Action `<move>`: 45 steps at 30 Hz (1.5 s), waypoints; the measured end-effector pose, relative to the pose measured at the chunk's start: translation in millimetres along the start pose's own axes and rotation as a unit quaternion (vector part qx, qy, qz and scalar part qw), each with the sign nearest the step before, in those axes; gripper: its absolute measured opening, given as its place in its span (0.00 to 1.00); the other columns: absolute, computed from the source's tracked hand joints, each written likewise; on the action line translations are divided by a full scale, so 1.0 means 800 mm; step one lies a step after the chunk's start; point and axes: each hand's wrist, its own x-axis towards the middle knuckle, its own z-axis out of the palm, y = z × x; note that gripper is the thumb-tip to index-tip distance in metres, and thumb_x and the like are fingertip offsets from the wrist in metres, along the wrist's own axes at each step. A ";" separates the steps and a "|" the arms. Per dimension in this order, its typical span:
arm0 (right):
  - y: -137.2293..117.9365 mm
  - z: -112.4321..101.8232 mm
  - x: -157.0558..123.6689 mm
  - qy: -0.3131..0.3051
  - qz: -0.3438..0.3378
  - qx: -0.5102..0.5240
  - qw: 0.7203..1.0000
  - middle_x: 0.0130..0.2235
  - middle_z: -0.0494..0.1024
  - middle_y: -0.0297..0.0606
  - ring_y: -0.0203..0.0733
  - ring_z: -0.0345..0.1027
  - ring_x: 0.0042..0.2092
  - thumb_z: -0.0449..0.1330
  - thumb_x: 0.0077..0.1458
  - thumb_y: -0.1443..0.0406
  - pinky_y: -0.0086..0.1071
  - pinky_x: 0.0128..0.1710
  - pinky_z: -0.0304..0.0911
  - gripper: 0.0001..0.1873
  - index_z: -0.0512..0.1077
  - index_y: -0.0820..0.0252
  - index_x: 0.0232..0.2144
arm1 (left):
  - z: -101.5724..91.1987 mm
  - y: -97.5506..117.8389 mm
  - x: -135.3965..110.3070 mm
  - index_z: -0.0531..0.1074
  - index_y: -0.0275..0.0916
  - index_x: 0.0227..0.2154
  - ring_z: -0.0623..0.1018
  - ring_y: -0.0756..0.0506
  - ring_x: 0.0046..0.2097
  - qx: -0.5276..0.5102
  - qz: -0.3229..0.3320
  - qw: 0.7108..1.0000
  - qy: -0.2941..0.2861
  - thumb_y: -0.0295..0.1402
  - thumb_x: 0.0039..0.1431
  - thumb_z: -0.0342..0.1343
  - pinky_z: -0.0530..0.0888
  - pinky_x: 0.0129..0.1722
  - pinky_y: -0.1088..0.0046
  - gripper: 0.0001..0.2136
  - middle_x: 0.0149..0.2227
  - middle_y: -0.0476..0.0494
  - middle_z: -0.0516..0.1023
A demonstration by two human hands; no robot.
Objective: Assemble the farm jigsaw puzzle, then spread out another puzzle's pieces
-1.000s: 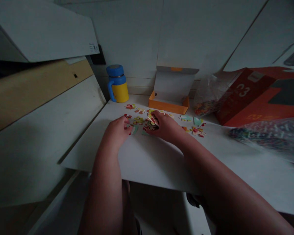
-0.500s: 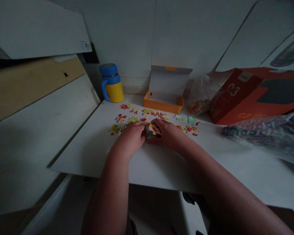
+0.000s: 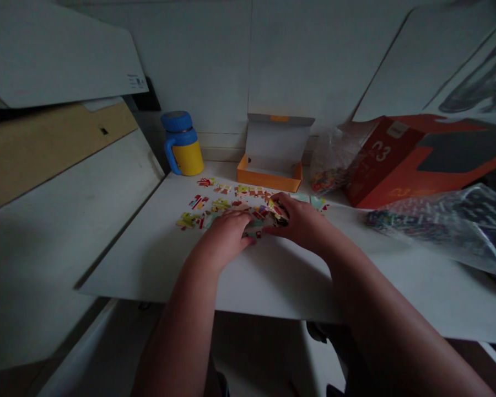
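Colourful jigsaw pieces [image 3: 215, 199] lie scattered on a white table [image 3: 273, 275]. My right hand [image 3: 303, 223] is curled around a small stack of puzzle pieces [image 3: 276, 210] held just above the table. Beside it, my left hand [image 3: 225, 237] lies on the table with its fingers bent down onto a puzzle piece [image 3: 253, 230] at its fingertips. The two hands almost touch. Whether the left fingers grip that piece is hidden.
An open orange box [image 3: 270, 176] stands behind the pieces, a blue and yellow mug [image 3: 184, 144] to its left. At the right are a clear bag of pieces [image 3: 334, 165], a red carton [image 3: 397, 165] and another plastic bag [image 3: 442, 223]. White boards lean at the left.
My left hand moved right from the left-hand pieces to meet the right hand. The right hand kept its stack and shifted slightly right. The camera view drifted, so everything sits further left.
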 end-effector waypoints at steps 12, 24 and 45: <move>-0.007 0.025 -0.002 -0.085 -0.106 0.043 0.990 0.52 0.83 0.43 0.48 0.78 0.48 0.70 0.57 0.63 0.35 0.47 0.65 0.26 0.72 0.54 0.58 | 0.001 -0.004 -0.001 0.75 0.39 0.55 0.74 0.34 0.68 -0.022 0.009 1.000 -0.006 0.23 0.60 0.64 0.68 0.71 0.53 0.20 0.63 0.31 0.78; -0.003 0.020 -0.007 -0.084 -0.101 -0.012 0.991 0.52 0.82 0.45 0.48 0.76 0.48 0.70 0.54 0.68 0.34 0.46 0.64 0.28 0.71 0.56 0.57 | 0.002 -0.008 -0.003 0.75 0.39 0.53 0.74 0.35 0.69 -0.025 0.014 1.000 -0.012 0.24 0.60 0.64 0.67 0.72 0.53 0.18 0.64 0.32 0.77; 0.033 -0.024 -0.059 -0.004 -0.005 -0.015 1.000 0.50 0.81 0.46 0.51 0.75 0.46 0.74 0.55 0.56 0.39 0.46 0.67 0.28 0.72 0.55 0.54 | -0.006 -0.008 0.000 0.83 0.42 0.41 0.81 0.37 0.55 -0.012 -0.006 1.000 0.009 0.24 0.61 0.63 0.76 0.59 0.58 0.09 0.48 0.41 0.83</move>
